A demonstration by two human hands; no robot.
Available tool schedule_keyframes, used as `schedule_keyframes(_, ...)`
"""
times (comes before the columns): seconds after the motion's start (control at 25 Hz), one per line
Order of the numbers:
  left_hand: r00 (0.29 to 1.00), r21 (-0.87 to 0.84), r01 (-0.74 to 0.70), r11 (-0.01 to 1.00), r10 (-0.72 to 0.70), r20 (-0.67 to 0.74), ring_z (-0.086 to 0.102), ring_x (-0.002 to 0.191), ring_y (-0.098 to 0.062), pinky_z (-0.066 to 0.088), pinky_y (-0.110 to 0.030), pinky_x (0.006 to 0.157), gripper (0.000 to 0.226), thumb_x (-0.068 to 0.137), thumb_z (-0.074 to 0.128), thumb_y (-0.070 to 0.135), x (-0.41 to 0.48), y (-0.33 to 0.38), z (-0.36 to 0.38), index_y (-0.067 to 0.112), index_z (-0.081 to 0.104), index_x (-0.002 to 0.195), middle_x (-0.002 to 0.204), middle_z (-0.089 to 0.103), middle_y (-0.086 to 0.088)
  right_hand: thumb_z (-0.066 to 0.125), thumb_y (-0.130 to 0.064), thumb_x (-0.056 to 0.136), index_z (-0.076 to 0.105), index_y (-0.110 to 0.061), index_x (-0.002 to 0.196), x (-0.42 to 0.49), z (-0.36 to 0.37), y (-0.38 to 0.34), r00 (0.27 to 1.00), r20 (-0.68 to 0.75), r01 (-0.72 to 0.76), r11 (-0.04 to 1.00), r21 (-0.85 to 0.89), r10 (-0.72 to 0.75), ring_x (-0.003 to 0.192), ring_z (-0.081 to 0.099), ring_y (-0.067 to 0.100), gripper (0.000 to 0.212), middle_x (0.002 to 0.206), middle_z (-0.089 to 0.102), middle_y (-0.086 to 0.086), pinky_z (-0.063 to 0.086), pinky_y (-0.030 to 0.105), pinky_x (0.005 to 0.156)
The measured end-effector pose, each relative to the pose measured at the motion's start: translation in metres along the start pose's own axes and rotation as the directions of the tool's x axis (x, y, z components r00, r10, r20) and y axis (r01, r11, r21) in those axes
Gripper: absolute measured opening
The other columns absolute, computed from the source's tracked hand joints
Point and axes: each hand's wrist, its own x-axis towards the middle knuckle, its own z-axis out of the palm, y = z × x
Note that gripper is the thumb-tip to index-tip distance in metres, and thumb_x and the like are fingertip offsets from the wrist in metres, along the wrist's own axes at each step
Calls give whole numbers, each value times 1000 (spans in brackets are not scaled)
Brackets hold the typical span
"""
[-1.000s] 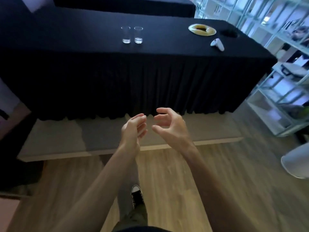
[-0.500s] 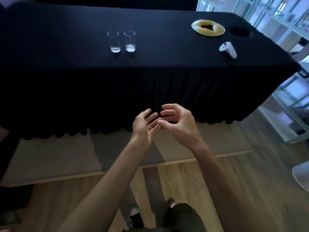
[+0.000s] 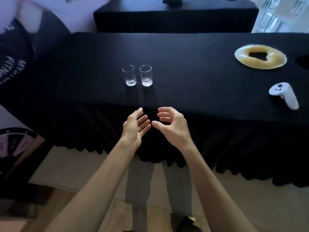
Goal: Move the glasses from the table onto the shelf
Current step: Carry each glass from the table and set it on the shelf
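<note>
Two small clear glasses stand upright side by side on the black-draped table (image 3: 192, 67): the left glass (image 3: 129, 75) and the right glass (image 3: 146, 75). Both look empty. My left hand (image 3: 134, 127) and my right hand (image 3: 172, 125) hover at the table's near edge, just short of the glasses, fingers spread and curved, palms facing each other. Neither hand holds anything or touches a glass. Only a blurred corner of the white shelf (image 3: 282, 14) shows at the top right.
A yellow ring-shaped plate (image 3: 242, 60) lies at the table's right, with a white hand controller (image 3: 286, 95) nearer the front edge. A second black-draped table (image 3: 173, 19) stands behind. A person in a dark printed shirt (image 3: 15, 52) stands at the left.
I have stepped closer to the table. Both hands have risen and reached forward from in front of the skirt to the table's near edge, and their fingers have spread apart.
</note>
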Motion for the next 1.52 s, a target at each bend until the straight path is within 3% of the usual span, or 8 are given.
schedule_keyframes(0.12, 998, -69, 10, 998, -15, -66, 69, 107, -30, 58, -37, 83, 35, 96, 59, 34, 37, 24, 26, 8, 64, 119, 119, 67, -16, 85, -25, 79, 68, -17, 127, 59, -1, 9, 1000, -7, -22, 999, -31, 21, 107, 69, 9, 52, 119, 74, -2, 52, 18, 90)
schedule_keyframes(0.4, 994, -168, 51, 985, -67, -92, 66, 109, -36, 55, -43, 97, 43, 96, 55, 38, 123, 79, 60, 5, 61, 123, 126, 62, -22, 80, -26, 80, 57, -14, 140, 180, 46, 20, 995, -43, -94, 976, -196, 88, 118, 67, 22, 66, 130, 69, 7, 53, 38, 102)
schedule_keyframes(0.64, 986, -226, 131, 965, -150, -70, 65, 112, -37, 54, -44, 98, 48, 96, 55, 40, 175, 96, 63, 5, 60, 130, 131, 60, -24, 79, -30, 81, 51, -16, 143, 243, 93, 21, 980, -169, -147, 954, -261, 105, 124, 62, 24, 69, 134, 65, 6, 45, 29, 92)
schedule_keyframes(0.8, 980, -258, 176, 950, -193, -40, 67, 109, -35, 55, -42, 97, 48, 97, 52, 42, 194, 96, 58, 6, 62, 127, 126, 63, -23, 82, -40, 73, 53, -23, 135, 267, 113, 30, 971, -230, -124, 951, -284, 57, 116, 66, 21, 70, 125, 68, -2, 53, 36, 91)
schedule_keyframes(1.08, 968, -224, 241, 944, -251, -14, 66, 111, -36, 56, -41, 94, 47, 98, 50, 41, 208, 99, 49, 5, 61, 128, 125, 65, -21, 87, -42, 72, 59, -22, 123, 280, 121, 26, 957, -287, -111, 957, -270, 31, 103, 71, 17, 61, 111, 74, -4, 49, 25, 77)
schedule_keyframes(1.24, 968, -226, 240, 944, -251, -21, 70, 104, -32, 59, -40, 90, 47, 96, 52, 42, 200, 99, 45, 6, 60, 125, 122, 68, -18, 88, -45, 69, 60, -24, 119, 246, 118, 15, 968, -247, -17, 964, -266, -51, 97, 71, 12, 60, 103, 73, -10, 55, 28, 82)
schedule_keyframes(1.36, 975, -206, 208, 956, -219, -32, 72, 80, -23, 56, -31, 61, 48, 94, 53, 40, 176, 96, 42, 5, 69, 123, 106, 76, -11, 89, -44, 71, 61, -24, 116, 213, 118, 3, 983, -164, 43, 972, -231, -82, 86, 68, -2, 56, 93, 69, -17, 48, 11, 73)
schedule_keyframes(1.52, 980, -170, 142, 975, -163, -117, 74, 100, -26, 57, -32, 69, 41, 90, 56, 33, 139, 88, 24, 7, 75, 115, 107, 79, -10, 90, -37, 73, 60, -24, 117, 181, 119, -2, 996, -23, 81, 980, -183, -87, 86, 68, -6, 54, 96, 70, -14, 47, 9, 72)
